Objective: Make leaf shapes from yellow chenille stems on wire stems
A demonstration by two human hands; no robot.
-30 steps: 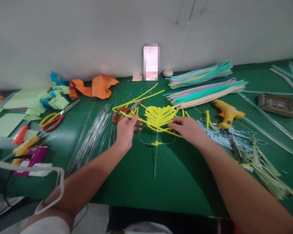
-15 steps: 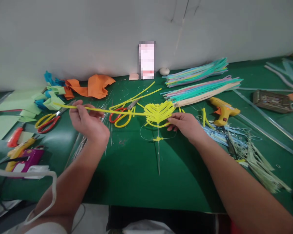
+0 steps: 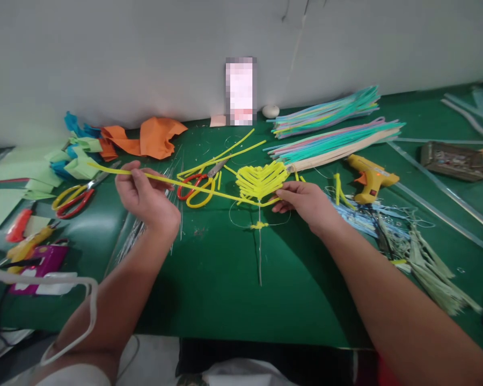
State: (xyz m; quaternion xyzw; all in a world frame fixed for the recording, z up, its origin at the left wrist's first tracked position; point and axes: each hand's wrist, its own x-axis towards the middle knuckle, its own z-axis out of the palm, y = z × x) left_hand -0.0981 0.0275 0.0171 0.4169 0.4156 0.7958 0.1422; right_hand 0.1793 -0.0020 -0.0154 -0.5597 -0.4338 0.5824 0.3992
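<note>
A long yellow pipe cleaner [image 3: 209, 190] stretches between my two hands. My left hand [image 3: 147, 195] is closed around it, with a short end sticking out to the left. The other end is pinched between thumb and fingers of my right hand [image 3: 301, 202], where it bends upward. Just behind lies a leaf-shaped piece made of yellow pipe cleaners [image 3: 260, 181], flat on the green table [image 3: 209, 300]. Below the shape runs a thin wire stem [image 3: 260, 257] with a small yellow twist [image 3: 259, 225] around it. The pipe cleaner crosses near the shape's lower tip.
Red-and-yellow scissors [image 3: 197, 190] lie behind my left hand, another pair of scissors [image 3: 74, 199] at left. Bundles of coloured pipe cleaners [image 3: 326, 115] and a yellow glue gun [image 3: 372, 178] are at right. A phone [image 3: 240, 91] leans on the wall. Orange paper [image 3: 159, 138] lies back left.
The pipe cleaner's middle has dropped from across the leaf shape to its lower tip, now sloping down to the right. Both hands keep their hold. The view has shifted slightly.
</note>
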